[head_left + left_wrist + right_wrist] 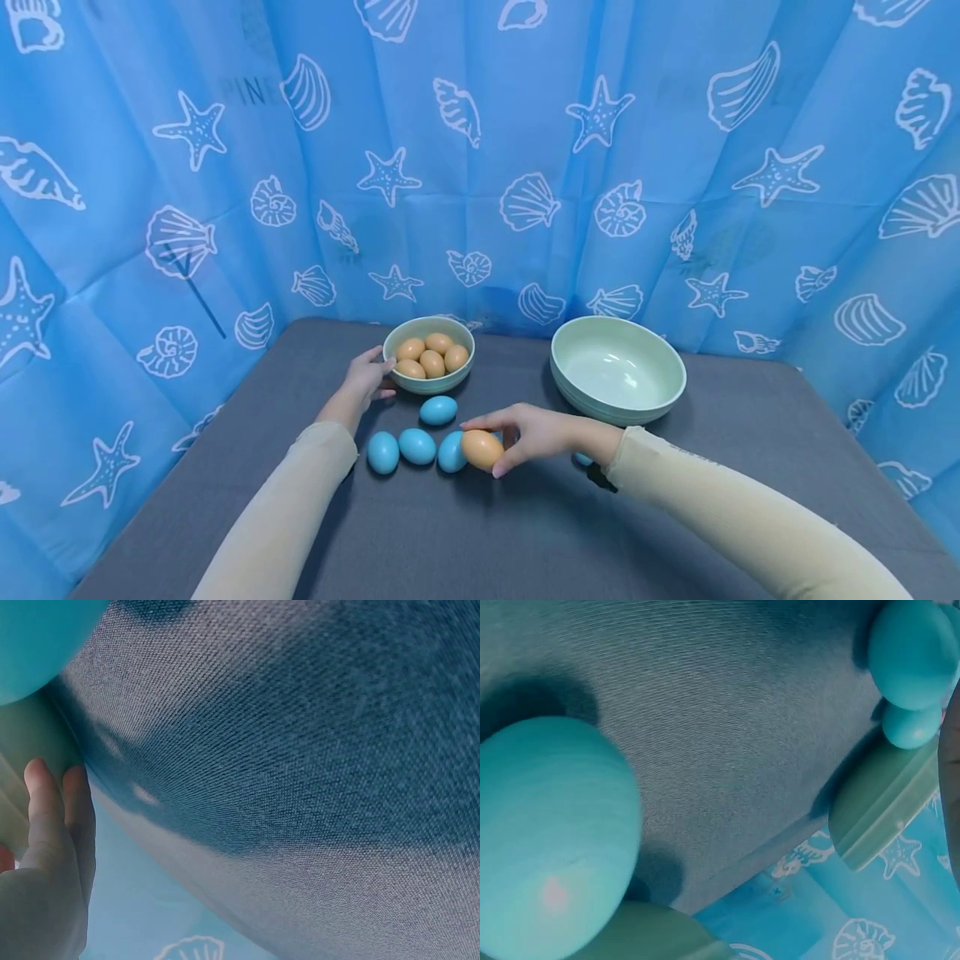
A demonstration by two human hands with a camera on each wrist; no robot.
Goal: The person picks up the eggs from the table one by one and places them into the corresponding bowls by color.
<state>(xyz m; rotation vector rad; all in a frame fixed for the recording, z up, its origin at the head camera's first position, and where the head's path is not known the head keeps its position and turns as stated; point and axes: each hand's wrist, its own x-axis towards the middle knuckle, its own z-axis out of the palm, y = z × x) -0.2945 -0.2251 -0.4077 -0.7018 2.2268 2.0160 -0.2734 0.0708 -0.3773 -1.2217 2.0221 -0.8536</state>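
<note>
My right hand pinches a brown egg between thumb and fingers, over the row of blue eggs. My left hand touches the left side of a small pale green bowl holding several brown eggs. In the left wrist view, its nearly straight fingers lie against the bowl's outer wall. Several blue eggs lie on the table before this bowl; one is partly covered by the held egg. Another blue egg shows partly behind the right wrist.
A larger pale green bowl stands at the back right with no eggs visible inside. The grey cloth-covered table ends at a blue curtain with white shell prints. In the right wrist view, a blue egg looms close to the camera.
</note>
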